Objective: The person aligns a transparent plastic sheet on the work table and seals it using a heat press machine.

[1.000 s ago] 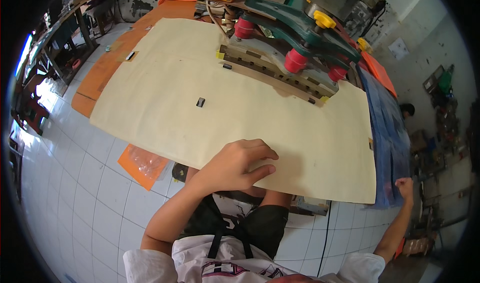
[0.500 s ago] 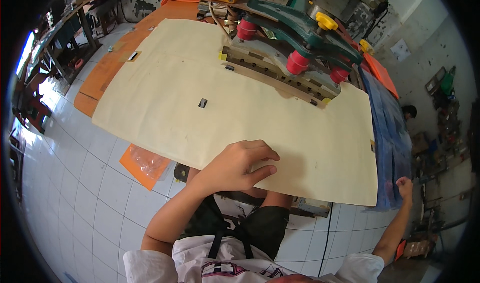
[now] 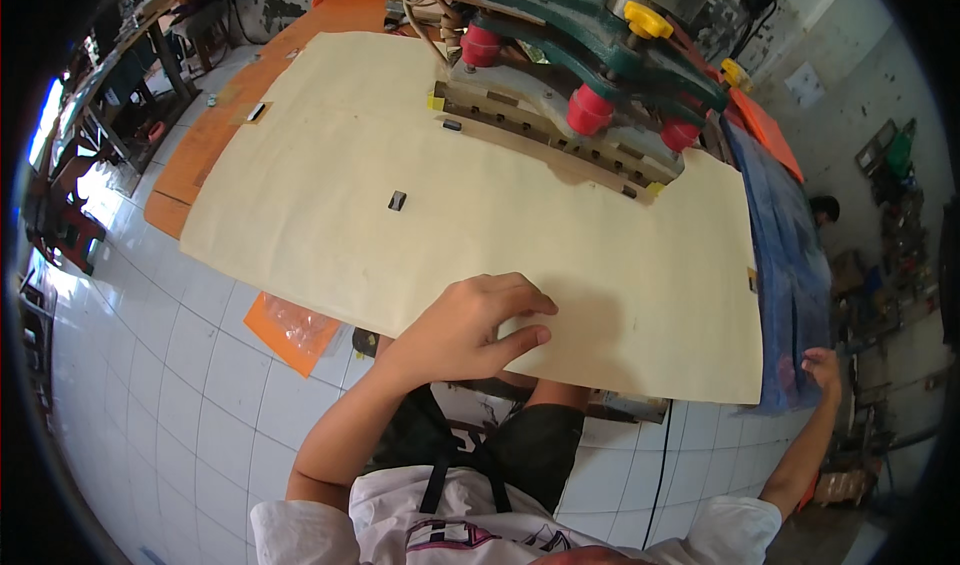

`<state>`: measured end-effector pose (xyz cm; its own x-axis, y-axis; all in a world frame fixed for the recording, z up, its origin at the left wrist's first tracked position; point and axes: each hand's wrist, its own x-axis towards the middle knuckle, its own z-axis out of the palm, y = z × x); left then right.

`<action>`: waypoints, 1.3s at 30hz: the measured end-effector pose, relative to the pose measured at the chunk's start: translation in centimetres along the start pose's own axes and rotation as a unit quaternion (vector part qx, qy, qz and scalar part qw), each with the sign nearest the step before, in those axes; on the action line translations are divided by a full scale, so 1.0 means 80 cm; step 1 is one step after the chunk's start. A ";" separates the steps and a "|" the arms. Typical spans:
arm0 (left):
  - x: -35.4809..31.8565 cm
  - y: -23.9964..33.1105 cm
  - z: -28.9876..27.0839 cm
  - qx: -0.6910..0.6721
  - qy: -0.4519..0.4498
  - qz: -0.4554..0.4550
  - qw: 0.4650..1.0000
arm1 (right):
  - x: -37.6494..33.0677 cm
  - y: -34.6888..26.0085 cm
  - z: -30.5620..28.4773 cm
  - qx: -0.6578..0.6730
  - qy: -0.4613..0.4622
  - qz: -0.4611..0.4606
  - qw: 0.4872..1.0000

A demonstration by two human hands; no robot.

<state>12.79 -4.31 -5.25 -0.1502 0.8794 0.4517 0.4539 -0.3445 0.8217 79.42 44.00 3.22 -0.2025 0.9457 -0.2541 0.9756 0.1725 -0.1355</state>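
Note:
My left hand (image 3: 472, 327) hovers at the near edge of a large cream sheet (image 3: 300, 175), fingers curved and thumb apart, with nothing in it. Its shadow falls on the sheet to the right. Far out to the right, my right hand (image 3: 823, 370) has its fingers curled at the outer edge of a stack of blue plastic sheets (image 3: 785, 255); it appears to pinch that edge, though the fingertips are small in the picture. Over the cream sheet's far side stands a green press head (image 3: 600, 40) with red cylinders and a long metal bar (image 3: 550, 137).
Small dark blocks sit on the cream sheet, one left of the middle (image 3: 397, 201). An orange board (image 3: 185, 180) shows under its left side. Orange sheets (image 3: 770, 140) lie beyond the blue stack. Below the table edge is an orange piece with clear plastic (image 3: 292, 330). Another person's head (image 3: 825, 209) shows at right.
My right hand has shifted slightly outward along the blue sheets' edge, its fingers turned more toward them. My left hand keeps nearly the same pose. The whole view has shifted a little.

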 end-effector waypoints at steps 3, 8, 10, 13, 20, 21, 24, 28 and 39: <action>0.001 -0.001 0.000 0.000 -0.001 0.004 1.000 | 0.002 0.007 0.000 -0.049 0.020 -0.005 0.999; 0.001 -0.001 0.000 0.012 -0.001 0.007 1.000 | 0.009 -0.002 0.001 -0.079 0.004 0.017 0.997; 0.000 -0.001 0.000 0.008 0.001 0.005 1.000 | 0.017 0.003 0.001 -0.100 0.004 0.016 0.995; 0.001 0.000 -0.002 0.000 0.006 0.006 1.000 | 0.023 0.012 0.008 -0.183 0.077 0.023 0.980; 0.001 0.003 -0.004 0.000 -0.021 -0.017 1.000 | 0.006 -0.014 0.036 -0.212 0.297 0.065 0.929; 0.002 0.002 -0.004 0.009 -0.024 -0.013 1.000 | -0.003 -0.019 0.037 -0.187 0.338 0.073 0.920; 0.001 0.003 -0.004 0.001 -0.023 -0.023 0.999 | -0.020 -0.039 0.039 -0.110 0.433 0.087 0.890; 0.000 0.004 -0.003 -0.009 -0.020 -0.031 0.999 | -0.028 -0.063 0.032 -0.177 0.506 0.073 0.841; -0.001 0.005 -0.002 -0.008 -0.015 -0.026 1.000 | -0.021 -0.059 -0.028 -0.195 0.530 0.024 0.825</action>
<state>12.81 -4.54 -4.89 -0.1472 0.9053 0.3985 0.4315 -0.3038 0.8494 75.34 42.20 6.42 -0.1764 0.6274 0.7584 0.9752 0.0068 0.2211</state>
